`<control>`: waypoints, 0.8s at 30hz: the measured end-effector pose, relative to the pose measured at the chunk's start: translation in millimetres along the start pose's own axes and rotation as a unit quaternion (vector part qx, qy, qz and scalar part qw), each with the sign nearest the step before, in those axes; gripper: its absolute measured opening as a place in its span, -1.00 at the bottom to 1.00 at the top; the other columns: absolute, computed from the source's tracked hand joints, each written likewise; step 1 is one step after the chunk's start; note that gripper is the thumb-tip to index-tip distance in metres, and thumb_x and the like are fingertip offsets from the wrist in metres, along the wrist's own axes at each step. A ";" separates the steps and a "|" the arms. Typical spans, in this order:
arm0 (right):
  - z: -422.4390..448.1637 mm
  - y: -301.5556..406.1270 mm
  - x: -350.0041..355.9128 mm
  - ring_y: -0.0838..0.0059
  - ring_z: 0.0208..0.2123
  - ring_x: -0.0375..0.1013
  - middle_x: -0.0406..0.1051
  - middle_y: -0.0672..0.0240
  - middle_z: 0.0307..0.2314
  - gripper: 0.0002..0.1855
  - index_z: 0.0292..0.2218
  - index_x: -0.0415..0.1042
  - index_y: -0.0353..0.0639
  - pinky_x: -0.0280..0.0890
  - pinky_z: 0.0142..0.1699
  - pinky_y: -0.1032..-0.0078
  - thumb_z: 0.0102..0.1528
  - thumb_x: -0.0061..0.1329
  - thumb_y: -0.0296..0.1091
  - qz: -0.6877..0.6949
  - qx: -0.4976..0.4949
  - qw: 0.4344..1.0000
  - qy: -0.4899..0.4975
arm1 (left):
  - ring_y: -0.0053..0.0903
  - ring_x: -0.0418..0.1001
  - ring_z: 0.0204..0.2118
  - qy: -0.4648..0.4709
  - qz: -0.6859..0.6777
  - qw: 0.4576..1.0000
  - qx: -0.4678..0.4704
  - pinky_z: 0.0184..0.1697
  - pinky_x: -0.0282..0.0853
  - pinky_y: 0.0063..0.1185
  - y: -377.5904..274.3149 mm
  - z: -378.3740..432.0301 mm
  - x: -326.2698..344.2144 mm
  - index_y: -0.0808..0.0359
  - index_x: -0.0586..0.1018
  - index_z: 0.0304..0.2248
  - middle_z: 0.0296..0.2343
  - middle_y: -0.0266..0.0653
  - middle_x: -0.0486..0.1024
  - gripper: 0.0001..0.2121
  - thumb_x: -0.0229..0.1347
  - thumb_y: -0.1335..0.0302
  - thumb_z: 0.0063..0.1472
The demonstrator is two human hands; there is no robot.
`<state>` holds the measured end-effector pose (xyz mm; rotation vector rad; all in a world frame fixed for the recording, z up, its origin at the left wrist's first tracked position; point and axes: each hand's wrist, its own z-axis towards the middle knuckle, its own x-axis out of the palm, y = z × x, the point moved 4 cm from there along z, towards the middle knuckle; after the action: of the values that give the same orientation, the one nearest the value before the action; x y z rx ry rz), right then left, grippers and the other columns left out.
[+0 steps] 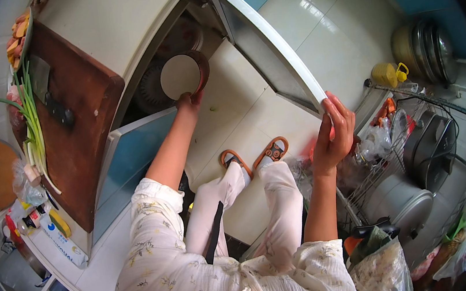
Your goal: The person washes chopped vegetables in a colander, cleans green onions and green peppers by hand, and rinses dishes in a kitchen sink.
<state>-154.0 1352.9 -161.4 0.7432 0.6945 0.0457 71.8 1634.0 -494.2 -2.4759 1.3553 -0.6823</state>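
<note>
My left hand (189,100) grips the lower edge of a round vessel (181,77), pale on its broad round face and brown on its side. The vessel is at the mouth of an open under-counter cabinet, in front of a dark ridged round object (149,88) and a patterned dish (176,39) inside. On the other side, my right hand (335,128) holds the white-edged cabinet door (279,39), fingers over its outer edge and thumb on the near side. The second door (140,139), blue-fronted, stands open beneath my left forearm.
A wooden cutting board (72,78) on the left counter carries a cleaver (56,106) and spring onions (30,113). A plate of sliced food (19,38) sits behind them. To the right, a wire rack (368,181) holds pots and bags, near a yellow oil bottle (386,75).
</note>
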 end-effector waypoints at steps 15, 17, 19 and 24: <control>-12.2 -26.6 5.3 0.30 -0.42 0.33 0.38 0.11 -0.41 -0.82 -0.35 0.36 -0.27 0.18 -0.31 0.45 -0.06 -0.16 -0.64 -0.013 -0.009 0.999 -0.052 | -0.39 0.38 -0.43 0.073 0.677 0.597 0.424 -0.34 0.35 -0.47 -28.1 48.9 110.2 0.44 0.40 -0.46 -0.48 -0.16 0.38 -0.82 -0.02 0.44 0.09; -6.7 -14.7 10.8 0.30 -0.43 0.32 0.38 0.09 -0.42 -0.82 -0.36 0.36 -0.28 0.17 -0.32 0.45 -0.07 -0.16 -0.65 0.024 -0.019 0.998 -0.058 | -0.37 0.39 -0.43 0.011 0.702 0.510 0.497 -0.37 0.34 -0.44 -68.8 97.0 85.2 0.42 0.43 -0.49 -0.50 -0.14 0.40 -0.80 0.04 0.41 0.04; -5.9 -14.8 11.4 0.30 -0.45 0.31 0.37 0.08 -0.43 -0.84 -0.36 0.36 -0.29 0.17 -0.33 0.45 -0.06 -0.16 -0.64 0.036 -0.014 0.997 -0.063 | -0.34 0.40 -0.43 -0.026 0.722 0.418 0.551 -0.40 0.32 -0.41 -81.4 124.3 81.6 0.40 0.46 -0.52 -0.51 -0.11 0.43 -0.78 0.10 0.37 -0.01; -9.1 -14.5 13.9 0.29 -0.44 0.31 0.35 0.05 -0.41 -0.84 -0.35 0.36 -0.31 0.21 -0.32 0.46 -0.05 -0.16 -0.63 0.064 -0.008 0.996 -0.063 | -0.36 0.41 -0.41 0.164 0.458 0.625 0.611 -0.41 0.32 -0.45 -96.1 143.0 93.1 0.33 0.48 -0.45 -0.43 -0.05 0.43 -0.78 0.13 0.36 -0.04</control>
<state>-151.4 1351.4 -183.3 0.7675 0.5248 0.1208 257.1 1605.7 -550.9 -0.4736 1.2734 -1.1796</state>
